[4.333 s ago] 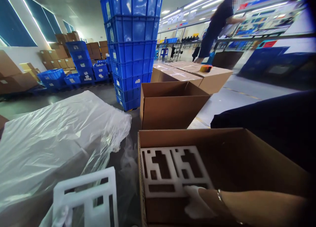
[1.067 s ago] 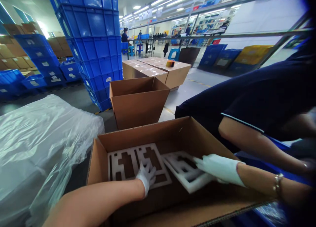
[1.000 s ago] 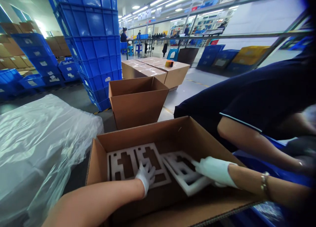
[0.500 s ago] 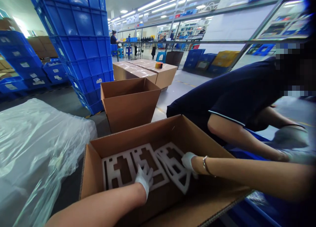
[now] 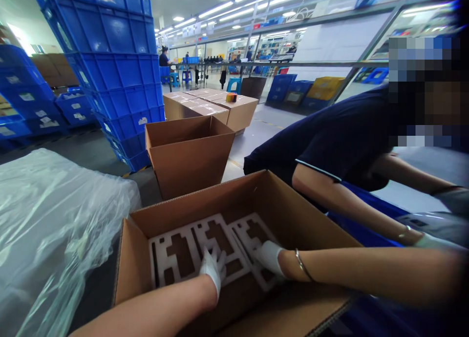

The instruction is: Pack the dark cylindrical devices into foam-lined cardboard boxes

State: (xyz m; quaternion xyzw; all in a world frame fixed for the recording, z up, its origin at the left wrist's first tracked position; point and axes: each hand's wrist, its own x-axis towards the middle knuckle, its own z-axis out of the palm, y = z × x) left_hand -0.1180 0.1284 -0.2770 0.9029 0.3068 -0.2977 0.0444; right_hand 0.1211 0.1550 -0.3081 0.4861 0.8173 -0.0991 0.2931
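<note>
A white foam insert [image 5: 229, 267] with cut-out shapes lies in the bottom of an open cardboard box [image 5: 311, 229]. My left hand [image 5: 213, 267], in a white glove, rests on it with the fingers apart. Beside it on the right is another cut-out foam piece [image 5: 246, 228], its near end blurred. My right hand [image 5: 270, 257], gloved too, is over this right piece and touches it. It hides part of the foam, and its fingertips are smeared by motion.
Behind stands another open carton [image 5: 190, 156], with closed cartons [image 5: 242, 113] beyond. Stacked blue crates [image 5: 113, 73] rise at the left. Clear plastic sheeting [image 5: 66, 205] covers something at the near left. A co-worker [image 5: 330, 136] bends over a blue bin [image 5: 370, 207] on the right.
My right hand has moved left, from the right foam piece's outer edge onto the piece. That piece now lies closer alongside the left insert. My left hand has stayed in place.
</note>
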